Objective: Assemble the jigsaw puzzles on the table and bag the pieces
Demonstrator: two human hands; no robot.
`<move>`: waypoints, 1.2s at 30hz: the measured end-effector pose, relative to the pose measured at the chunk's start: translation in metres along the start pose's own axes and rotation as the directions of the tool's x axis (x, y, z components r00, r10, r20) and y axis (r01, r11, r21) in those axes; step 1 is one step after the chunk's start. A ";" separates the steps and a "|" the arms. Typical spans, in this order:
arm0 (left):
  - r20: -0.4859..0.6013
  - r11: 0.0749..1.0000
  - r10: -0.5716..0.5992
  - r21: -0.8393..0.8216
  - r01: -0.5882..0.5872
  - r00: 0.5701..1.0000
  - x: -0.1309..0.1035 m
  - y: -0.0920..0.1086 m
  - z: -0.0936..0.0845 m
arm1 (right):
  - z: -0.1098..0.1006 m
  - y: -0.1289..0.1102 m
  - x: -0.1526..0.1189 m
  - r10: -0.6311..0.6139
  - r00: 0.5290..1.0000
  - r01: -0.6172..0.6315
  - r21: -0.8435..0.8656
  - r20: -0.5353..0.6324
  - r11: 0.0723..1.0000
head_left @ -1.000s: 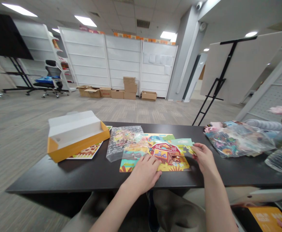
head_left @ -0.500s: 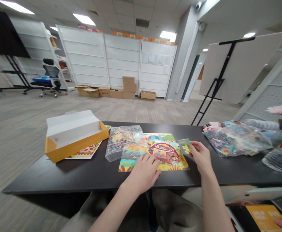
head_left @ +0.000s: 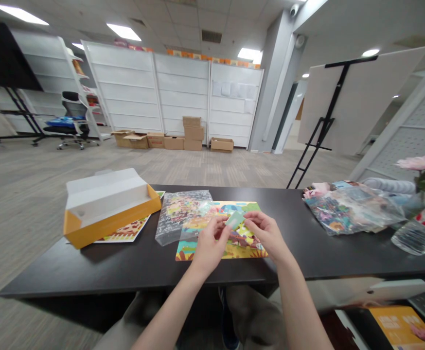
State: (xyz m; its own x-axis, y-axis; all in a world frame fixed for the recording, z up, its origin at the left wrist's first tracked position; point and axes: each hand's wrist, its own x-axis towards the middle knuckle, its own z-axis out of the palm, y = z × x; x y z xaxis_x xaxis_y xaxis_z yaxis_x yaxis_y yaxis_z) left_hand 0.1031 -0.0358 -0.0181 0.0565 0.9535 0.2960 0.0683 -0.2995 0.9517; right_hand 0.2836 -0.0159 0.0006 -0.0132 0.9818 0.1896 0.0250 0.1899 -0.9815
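Note:
My left hand (head_left: 211,243) and my right hand (head_left: 266,235) meet above a colourful farm-scene puzzle board (head_left: 188,249). Between the fingertips of both is a pale green puzzle piece (head_left: 235,219), tilted, its plain side showing. Just below my right fingers is a yellow-green patterned piece (head_left: 248,234); whether those fingers hold it too or it lies on the board, I cannot tell. The hands cover much of the barn picture. A clear plastic bag (head_left: 170,221) with small colourful pieces overlaps the board's left part.
An open yellow and white box (head_left: 114,218) stands at the left on a printed sheet (head_left: 134,231). At the right of the dark table (head_left: 132,270) are a bag of colourful items (head_left: 347,211) and a clear plastic vessel (head_left: 416,238) with a pink flower (head_left: 422,163).
My left hand has lifted off the board and taken hold of the pale green piece. My right hand has come left with that piece, over the board.

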 end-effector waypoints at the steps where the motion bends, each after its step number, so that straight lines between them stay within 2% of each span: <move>1: -0.041 0.999 0.004 -0.044 -0.006 0.999 0.002 0.000 -0.001 | 0.004 -0.001 0.000 0.004 1.000 -0.004 -0.002 0.018 1.000; 4: -0.161 0.999 0.008 -0.044 -0.015 0.987 0.009 -0.005 -0.007 | 0.009 0.001 0.002 0.001 1.000 -0.001 0.019 0.008 1.000; 7: -0.201 1.000 -0.005 0.027 0.011 0.980 0.012 -0.012 -0.013 | 0.009 0.003 0.004 0.003 1.000 0.000 0.089 -0.026 0.996; 11: -0.154 0.999 -0.031 0.034 0.036 0.988 0.009 -0.018 -0.014 | 0.015 0.005 0.006 -0.017 0.996 0.024 0.083 -0.090 0.996; 15: -0.068 0.998 -0.055 -0.020 0.054 0.996 0.005 -0.018 -0.014 | 0.024 0.011 0.007 -0.064 0.995 0.057 -0.092 -0.078 0.994; 18: -0.046 0.997 -0.068 -0.035 0.066 0.997 0.005 -0.018 -0.017 | 0.028 0.016 0.008 -0.117 0.988 0.095 -0.212 -0.095 0.973; 21: -0.036 0.996 -0.086 -0.036 0.085 0.996 0.005 -0.019 -0.020 | 0.029 0.020 0.009 -0.111 0.988 0.080 -0.260 -0.109 0.962; 25: -0.027 0.991 -0.111 -0.073 0.109 0.993 0.006 -0.021 -0.020 | 0.031 0.022 0.009 -0.185 0.982 0.170 -0.305 -0.022 0.937; 28: -0.034 0.992 -0.098 -0.088 0.095 0.995 0.006 -0.021 -0.020 | 0.036 0.020 0.006 -0.270 0.961 0.276 -0.322 0.065 0.906; 31: 0.005 0.993 -0.067 -0.093 0.068 0.998 0.005 -0.019 -0.020 | 0.042 0.016 0.002 -0.323 0.939 0.343 -0.325 0.116 0.881; 33: 0.027 0.996 -0.048 -0.080 0.050 0.998 0.005 -0.017 -0.023 | 0.042 0.016 0.003 -0.331 0.935 0.353 -0.299 0.124 0.886; 36: -0.033 0.998 -0.014 0.056 0.016 0.999 0.004 -0.015 -0.029 | 0.027 0.019 0.008 -0.286 0.957 0.287 -0.287 0.047 0.914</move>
State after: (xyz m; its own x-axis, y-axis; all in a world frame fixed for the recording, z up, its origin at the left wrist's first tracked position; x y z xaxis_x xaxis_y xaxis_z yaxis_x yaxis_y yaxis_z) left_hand 0.0736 -0.0261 -0.0288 0.0223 0.9581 0.2854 0.1247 -0.2859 0.9501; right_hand 0.2572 -0.0046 -0.0172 -0.0669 0.8849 0.4609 0.3062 0.4578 -0.8346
